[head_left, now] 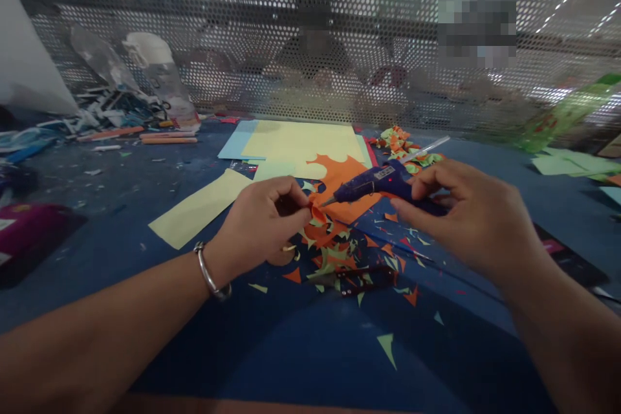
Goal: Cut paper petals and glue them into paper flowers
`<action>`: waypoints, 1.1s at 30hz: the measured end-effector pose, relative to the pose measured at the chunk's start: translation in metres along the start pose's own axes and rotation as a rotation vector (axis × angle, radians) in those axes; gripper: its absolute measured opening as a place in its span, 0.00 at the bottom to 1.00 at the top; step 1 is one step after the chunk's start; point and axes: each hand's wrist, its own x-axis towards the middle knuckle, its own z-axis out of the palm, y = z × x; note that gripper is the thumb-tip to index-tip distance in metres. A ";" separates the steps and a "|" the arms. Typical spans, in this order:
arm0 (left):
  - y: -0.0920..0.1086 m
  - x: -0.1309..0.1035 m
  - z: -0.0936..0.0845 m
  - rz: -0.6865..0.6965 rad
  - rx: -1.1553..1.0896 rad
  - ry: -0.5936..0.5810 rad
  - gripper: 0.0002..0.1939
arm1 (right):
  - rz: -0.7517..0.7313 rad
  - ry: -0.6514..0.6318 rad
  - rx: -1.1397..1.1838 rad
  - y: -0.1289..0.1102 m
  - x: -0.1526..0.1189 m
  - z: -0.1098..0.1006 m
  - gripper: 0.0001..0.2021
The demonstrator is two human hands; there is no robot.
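Observation:
My right hand point(466, 213) is wrapped round a blue hot glue gun point(361, 185), with a clear glue stick point(427, 149) poking from its back end. The gun's nozzle points left and meets, or nearly meets, a small curled orange paper piece point(318, 212). Thumb and forefinger of my left hand point(266, 217) pinch that piece. Beneath the gun lies a cut orange paper sheet point(347, 181) with a scalloped edge. Small scissors point(363, 279) with dark handles rest among green and orange paper scraps point(334, 257) below my hands.
Yellow and blue paper sheets point(305, 142) are stacked behind, and a pale yellow strip point(198, 207) lies left. Small orange and green paper pieces point(395, 140) are heaped behind the gun. A clear bottle point(165, 77) stands back left. A perforated metal screen point(233, 32) borders the blue table point(301, 349).

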 end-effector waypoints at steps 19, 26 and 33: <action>-0.002 -0.001 -0.001 0.145 -0.236 0.132 0.05 | 0.011 -0.174 -0.223 0.026 0.000 0.031 0.11; -0.002 0.002 0.001 0.236 -0.245 0.203 0.06 | -0.383 -0.270 0.126 -0.045 -0.016 0.039 0.06; 0.000 0.000 0.000 0.293 -0.221 0.264 0.05 | -0.505 -0.462 0.162 -0.072 -0.019 0.059 0.08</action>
